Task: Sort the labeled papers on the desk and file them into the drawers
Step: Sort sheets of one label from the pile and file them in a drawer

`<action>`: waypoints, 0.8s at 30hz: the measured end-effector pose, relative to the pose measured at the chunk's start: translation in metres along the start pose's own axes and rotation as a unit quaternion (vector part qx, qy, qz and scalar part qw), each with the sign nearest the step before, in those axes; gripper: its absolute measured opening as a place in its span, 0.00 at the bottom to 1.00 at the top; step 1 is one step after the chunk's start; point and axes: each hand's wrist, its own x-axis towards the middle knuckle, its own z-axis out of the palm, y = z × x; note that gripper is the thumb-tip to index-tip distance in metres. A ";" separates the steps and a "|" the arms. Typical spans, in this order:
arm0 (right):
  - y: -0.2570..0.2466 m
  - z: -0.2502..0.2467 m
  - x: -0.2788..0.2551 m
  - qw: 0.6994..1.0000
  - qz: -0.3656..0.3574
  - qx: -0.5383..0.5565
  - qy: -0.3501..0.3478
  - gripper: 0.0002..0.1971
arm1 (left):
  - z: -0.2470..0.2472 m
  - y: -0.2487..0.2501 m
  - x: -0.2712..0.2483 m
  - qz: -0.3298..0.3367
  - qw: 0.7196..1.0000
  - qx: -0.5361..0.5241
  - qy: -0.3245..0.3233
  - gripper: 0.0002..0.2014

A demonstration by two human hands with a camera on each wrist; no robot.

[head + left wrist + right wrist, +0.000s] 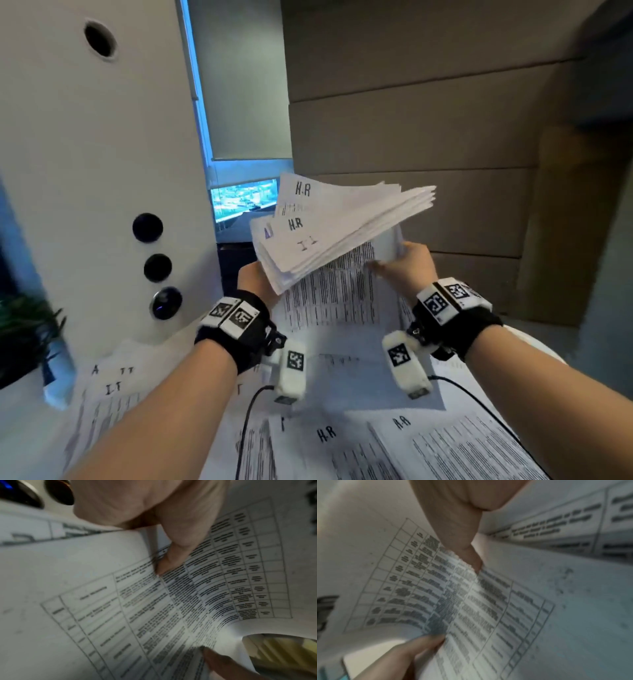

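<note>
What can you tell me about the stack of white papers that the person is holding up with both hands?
The stack of white printed papers is held in the air above the desk, tilted, its sheets fanned apart at the far edge. Handwritten labels "H.R" and "I.T" show on the upper sheets. The lowest sheet hangs down and curves, showing a printed table of small text. The left hand grips the near left corner; the right hand pinches the right side, thumb on the printed face. More labelled sheets lie on the desk below.
</note>
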 end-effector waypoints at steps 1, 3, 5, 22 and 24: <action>-0.003 0.006 -0.006 1.000 -0.007 -0.012 0.012 0.09 | -0.005 0.001 -0.003 -0.011 1.000 0.011 0.008 0.11; -0.009 0.019 -0.023 0.999 -0.012 -0.040 0.021 0.08 | -0.015 0.001 -0.015 -0.033 0.998 0.038 0.032 0.15; -0.013 0.029 -0.040 0.998 -0.024 -0.054 0.020 0.04 | -0.023 -0.002 -0.023 -0.024 0.995 0.063 0.069 0.23; 0.019 0.039 -0.069 0.966 -0.100 0.230 -0.063 0.36 | -0.060 -0.017 -0.075 0.113 0.991 -0.040 0.055 0.35; 0.024 0.041 -0.063 0.966 -0.096 0.224 -0.090 0.40 | -0.062 -0.023 -0.071 0.107 0.994 -0.035 0.006 0.38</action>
